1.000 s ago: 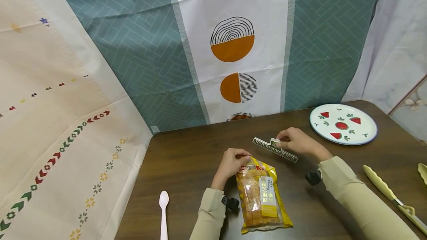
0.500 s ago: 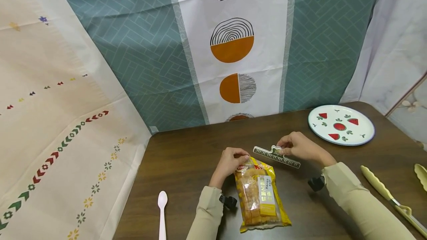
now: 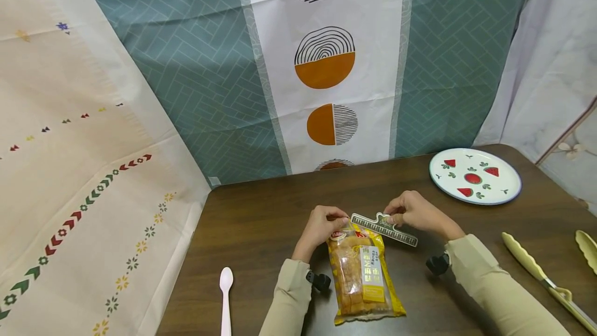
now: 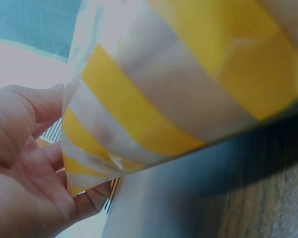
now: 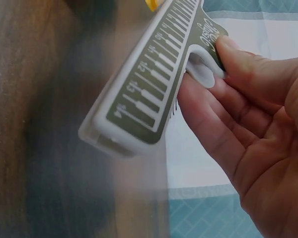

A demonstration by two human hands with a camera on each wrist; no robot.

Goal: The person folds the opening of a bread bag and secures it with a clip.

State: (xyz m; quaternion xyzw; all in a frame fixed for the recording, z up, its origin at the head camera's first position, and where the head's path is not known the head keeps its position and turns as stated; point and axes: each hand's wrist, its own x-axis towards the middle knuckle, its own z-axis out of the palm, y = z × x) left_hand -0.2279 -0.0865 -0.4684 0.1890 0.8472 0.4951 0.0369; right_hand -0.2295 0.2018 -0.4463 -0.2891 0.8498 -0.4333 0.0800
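A yellow and clear bag of sliced bread point(image 3: 352, 279) lies on the dark wooden table, its top end away from the person. My left hand point(image 3: 322, 229) pinches the bag's top left corner; in the left wrist view the striped yellow bag point(image 4: 139, 104) runs down between the fingers. My right hand point(image 3: 417, 214) holds a long dark green and white clip point(image 3: 384, 227) by its raised handle. The clip's left end overlaps the bag's top edge in the head view. Close up in the right wrist view, thumb and fingers squeeze the handle of the clip point(image 5: 154, 74), which bears piano-key markings.
A white plate point(image 3: 494, 191) with watermelon drawings stands at the back right. Cream-tipped tongs point(image 3: 524, 258) lie at the right, near the right sleeve. A white spoon point(image 3: 226, 289) lies left of the left arm. Patterned cloths point(image 3: 322, 92) hang behind and beside the table.
My right hand has come down toward the bag with the clip, whose left end now reaches the bag's top edge. The left hand keeps its pinch on the corner.
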